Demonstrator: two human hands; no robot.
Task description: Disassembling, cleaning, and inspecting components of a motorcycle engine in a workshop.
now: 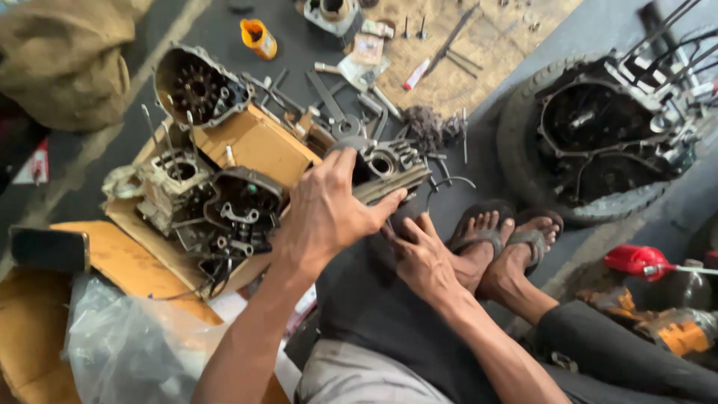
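My left hand [325, 213] grips a grey metal engine part [385, 170] by its near edge and holds it just above my dark-trousered knee [374, 292]. The part has a round bore and small fittings on top. My right hand [422, 258] rests on the knee right below the part, fingers spread and pointing up toward it; whether they touch the part I cannot tell. My sandalled feet [505, 239] are crossed just right of the hands.
Engine casings [198, 86] and a cylinder block [168, 183] lie on cardboard [258, 142] at left. Spanners [329, 97], an orange cup [258, 37] and small parts are scattered beyond. An engine case sits inside a tyre [523, 161] at right, a red oil can [636, 262] nearby, a plastic bag [127, 348] near left.
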